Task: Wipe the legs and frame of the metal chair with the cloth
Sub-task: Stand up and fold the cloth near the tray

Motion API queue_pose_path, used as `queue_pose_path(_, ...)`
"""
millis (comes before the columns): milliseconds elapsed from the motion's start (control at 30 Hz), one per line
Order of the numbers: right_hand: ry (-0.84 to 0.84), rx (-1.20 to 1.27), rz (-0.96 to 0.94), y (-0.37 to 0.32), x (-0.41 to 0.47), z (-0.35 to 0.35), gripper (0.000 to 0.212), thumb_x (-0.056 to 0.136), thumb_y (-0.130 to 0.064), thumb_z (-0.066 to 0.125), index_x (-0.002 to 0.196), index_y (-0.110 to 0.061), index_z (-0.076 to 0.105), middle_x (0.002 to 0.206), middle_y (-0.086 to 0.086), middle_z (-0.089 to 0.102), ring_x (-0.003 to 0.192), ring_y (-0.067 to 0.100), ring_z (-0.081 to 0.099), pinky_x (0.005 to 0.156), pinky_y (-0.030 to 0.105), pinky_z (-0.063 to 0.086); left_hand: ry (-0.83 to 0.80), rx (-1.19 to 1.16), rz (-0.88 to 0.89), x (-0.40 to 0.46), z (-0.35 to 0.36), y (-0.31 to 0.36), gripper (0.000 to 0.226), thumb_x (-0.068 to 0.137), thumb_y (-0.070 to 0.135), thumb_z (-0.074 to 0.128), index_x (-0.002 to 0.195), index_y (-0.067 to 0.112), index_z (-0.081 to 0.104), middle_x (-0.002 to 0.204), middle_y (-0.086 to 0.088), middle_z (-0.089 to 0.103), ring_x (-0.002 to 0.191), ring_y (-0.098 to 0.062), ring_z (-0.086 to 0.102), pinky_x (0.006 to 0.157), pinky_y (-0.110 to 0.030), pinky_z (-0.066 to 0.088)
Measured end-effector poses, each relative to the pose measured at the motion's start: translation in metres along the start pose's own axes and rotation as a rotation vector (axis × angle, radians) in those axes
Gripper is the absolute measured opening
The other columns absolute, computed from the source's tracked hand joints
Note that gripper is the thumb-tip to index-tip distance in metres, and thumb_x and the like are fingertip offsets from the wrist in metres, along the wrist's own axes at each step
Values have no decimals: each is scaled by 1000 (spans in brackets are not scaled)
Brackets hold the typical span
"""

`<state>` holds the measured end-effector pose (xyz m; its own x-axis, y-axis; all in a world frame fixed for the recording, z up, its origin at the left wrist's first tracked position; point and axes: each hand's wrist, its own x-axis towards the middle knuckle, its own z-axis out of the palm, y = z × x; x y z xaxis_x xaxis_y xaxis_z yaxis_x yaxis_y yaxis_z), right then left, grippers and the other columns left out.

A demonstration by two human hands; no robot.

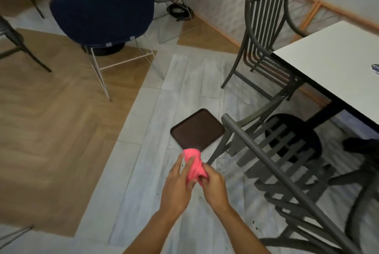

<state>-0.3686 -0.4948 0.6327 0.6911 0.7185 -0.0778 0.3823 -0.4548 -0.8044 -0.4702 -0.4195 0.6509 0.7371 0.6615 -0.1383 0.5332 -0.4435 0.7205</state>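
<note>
Pink cloth sits bunched between both my hands, out in front of me above the grey floor. My left hand has its fingers lying fairly straight against the side of the bundle, while my right hand curls its fingers into the lower folds and grips them. Neither the cloth nor my hands are touching the metal chair, which stands just to my right, its grey slatted back and top rail nearest me and one front leg coming down near the brown tray on the floor. A second chair of the same kind waits farther off by the white counter. I judge I am at the gathering stage, shaping the cloth into a pad before any wiping starts. Next I would need to settle the cloth into one hand, reach right to the top rail or the near leg, and wrap the pad around the bar so it runs along the metal.
</note>
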Motion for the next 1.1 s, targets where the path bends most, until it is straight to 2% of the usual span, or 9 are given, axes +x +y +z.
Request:
queue_pose_path(100,19,-38,30,-23,26,14,28,81,5,56,97,-15,67,77,-12,61,66,-3,54,61,7,39,-103,-75,22,29,-27,-18,66,94,28,51,140,49,8,156,13,12,136,-10,32,105,-21,33)
queue_pose_path(233,78,-62,95,-47,57,38,20,82,-1,59,87,-18,67,71,-9,63,63,4,57,58,15,45,-159,-252,88,73,-63,-39,59,93,16,54,138,45,29,142,12,42,121,-5,49,99,-10,36)
queue_pose_path(333,145,-50,141,-62,77,61,20,81,-5,59,82,-24,65,69,-11,62,63,6,57,59,24,49,-227,-327,162,106,-91,-56,55,90,12,59,125,50,38,128,17,52,113,-3,55,98,-19,45)
queue_pose_path(433,215,-25,205,-83,93,82,20,82,-6,58,81,-23,66,67,-10,62,61,8,58,57,25,50,-331,-260,201,140,-112,-75,49,89,17,60,133,34,46,129,9,56,113,-7,56,98,-31,47)
queue_pose_path(633,357,92,327,-103,130,113,15,82,-8,59,86,-20,67,72,-6,66,67,10,62,61,25,52,-507,-151,318,211,-136,-95,46,87,34,58,132,37,48,126,11,59,109,-5,58,95,-29,48)
queue_pose_path(767,448,180,414,-93,167,118,34,87,-7,60,102,-37,54,78,-20,61,72,-7,61,60,3,41,-590,-33,357,262,-123,-93,49,90,22,57,135,37,44,132,10,56,112,-7,56,95,-21,45)
queue_pose_path(833,482,273,477,-76,189,125,42,88,-13,62,113,-41,44,96,-22,59,82,-18,56,69,0,41,-618,-14,355,289,-111,-88,45,93,29,53,135,43,42,128,13,58,106,-8,59,87,-18,48)
queue_pose_path(933,555,480,553,-36,223,136,62,83,-11,68,128,-40,38,126,-14,51,104,-3,56,77,11,50,-608,31,361,330,-88,-85,42,94,33,50,134,44,43,124,13,61,104,-7,60,82,-14,45)
queue_pose_path(1100,492,416,558,29,280,150,95,75,-12,76,138,-35,10,130,-36,19,121,-12,29,84,-8,26,-633,39,336,403,-41,-103,49,90,16,53,130,45,48,126,14,60,108,-8,60,88,-20,49)
